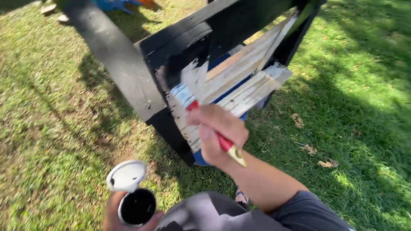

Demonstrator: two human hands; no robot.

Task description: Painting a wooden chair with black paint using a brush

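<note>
My right hand (218,134) grips a paintbrush (188,100) with a red and cream handle; its black-loaded bristles press against a wooden piece of furniture (239,81). Most of the frame is painted black, while the inner slats and part of the leg show worn white and bare wood. Low in the view, my left hand (112,216) holds a small round tin of black paint (137,207), with its white lid (126,175) tipped up just above it.
Sunlit grass (51,128) with shadow patches surrounds the furniture. A long black-painted board (113,55) runs toward the upper left. Something blue (113,4) lies at the top edge. Dry leaves (327,163) dot the grass at right.
</note>
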